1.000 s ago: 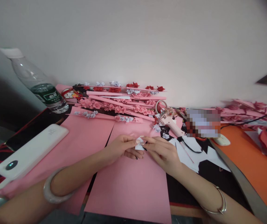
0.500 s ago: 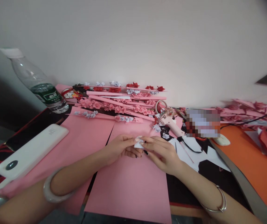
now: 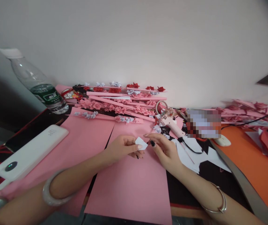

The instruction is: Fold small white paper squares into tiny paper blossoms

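A small folded piece of white paper (image 3: 141, 143) is pinched between the thumb and fingers of my left hand (image 3: 124, 147), over the pink sheet (image 3: 129, 187). My right hand (image 3: 168, 153) is just to the right of the paper, its thumb and fingers apart and curved toward it. Whether a right fingertip touches the paper's edge I cannot tell. Under and beyond my right hand lie loose white paper sheets (image 3: 191, 148) and small white paper flowers (image 3: 157, 128).
Pink rolled sticks with paper flowers (image 3: 122, 107) line the wall. A glue gun (image 3: 171, 123) with a black cable lies behind my right hand. To the left are a water bottle (image 3: 47, 93) and a white power bank (image 3: 33, 150); orange sheets (image 3: 253, 156) are at right.
My right fingers have come off the paper and spread apart slightly to its right. The paper stays in my left hand and now shows a flat, pointed white face.
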Motion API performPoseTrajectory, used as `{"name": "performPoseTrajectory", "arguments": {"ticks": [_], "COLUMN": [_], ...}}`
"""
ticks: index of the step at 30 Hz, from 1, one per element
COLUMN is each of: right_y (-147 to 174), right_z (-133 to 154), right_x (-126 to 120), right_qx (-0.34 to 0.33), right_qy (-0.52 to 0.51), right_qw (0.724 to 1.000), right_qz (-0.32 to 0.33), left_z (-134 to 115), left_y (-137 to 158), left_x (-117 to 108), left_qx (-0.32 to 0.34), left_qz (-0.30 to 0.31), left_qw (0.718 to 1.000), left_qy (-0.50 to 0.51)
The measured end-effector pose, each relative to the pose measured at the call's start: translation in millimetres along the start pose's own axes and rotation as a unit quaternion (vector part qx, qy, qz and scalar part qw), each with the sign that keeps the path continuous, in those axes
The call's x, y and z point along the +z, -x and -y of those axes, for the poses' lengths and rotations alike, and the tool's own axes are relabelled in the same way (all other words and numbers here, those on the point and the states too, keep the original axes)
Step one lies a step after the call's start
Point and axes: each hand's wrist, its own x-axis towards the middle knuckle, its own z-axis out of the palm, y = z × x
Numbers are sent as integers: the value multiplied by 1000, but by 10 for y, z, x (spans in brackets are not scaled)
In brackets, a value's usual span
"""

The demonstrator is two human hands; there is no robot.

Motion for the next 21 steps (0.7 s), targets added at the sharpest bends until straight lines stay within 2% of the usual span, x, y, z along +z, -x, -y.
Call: {"name": "performPoseTrajectory", "arguments": {"ticks": [2,4,7,11,16,21], "right_y": [7,12,16,25,44,27], "right_z": [-21,-35,-35,-25,-39,-38], "right_x": [22,44,67,69,74,57], "right_qx": [37,48,38,17,9,-5], "right_qy": [9,25,44,43,48,82], "right_qw": [999,997,994,993,996,996], "right_qz": [11,50,89,104,78,30], "left_z": [27,50,69,70,80,106], "left_y": [-2,-1,4,1,-11,8], "left_x": [14,32,52,43,28,45], "left_qx": [19,28,31,33,30,48], "left_qz": [-3,-3,5,16,15,11], "left_qw": [999,998,998,998,999,996], "left_qy": [-28,-48,-59,-43,-26,-69]}}
